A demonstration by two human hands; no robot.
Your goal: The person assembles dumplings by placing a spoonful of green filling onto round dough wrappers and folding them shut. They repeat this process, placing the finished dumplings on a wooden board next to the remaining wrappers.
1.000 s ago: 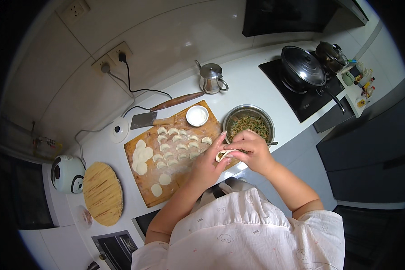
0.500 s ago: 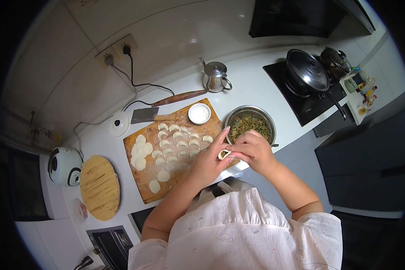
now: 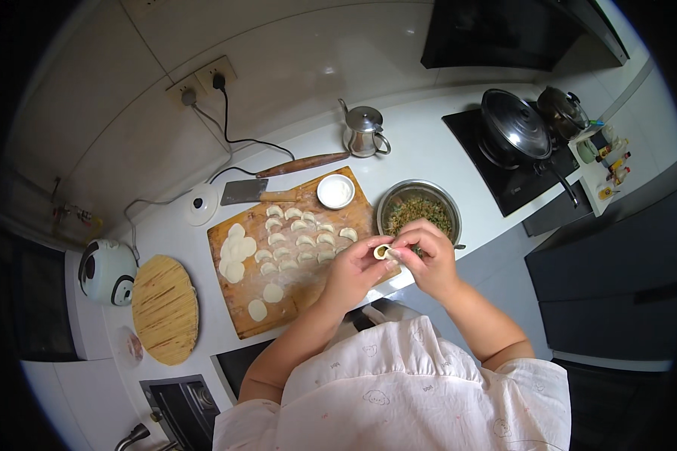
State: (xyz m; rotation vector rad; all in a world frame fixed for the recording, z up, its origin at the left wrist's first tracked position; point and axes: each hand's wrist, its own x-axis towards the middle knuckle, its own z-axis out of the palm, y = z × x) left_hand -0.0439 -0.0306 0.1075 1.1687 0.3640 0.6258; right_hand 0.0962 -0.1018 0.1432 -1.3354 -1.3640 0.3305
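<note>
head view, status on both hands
Left hand, right hand holding pale, partly folded dough dumpling. Left end open. Right hand partly hiding round steel bowl.

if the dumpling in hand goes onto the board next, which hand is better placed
Likely the left hand: it is nearer the folded dumplings on the wooden board, while the right hand is farther over, by the metal bowl of filling. Both hands hold the partly open dumpling.

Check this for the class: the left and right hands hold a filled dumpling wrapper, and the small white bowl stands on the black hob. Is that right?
Wrong place: the head view shows the small white bowl standing on the wooden board. The rest holds: the left hand and right hand hold a filled dumpling wrapper.
</note>
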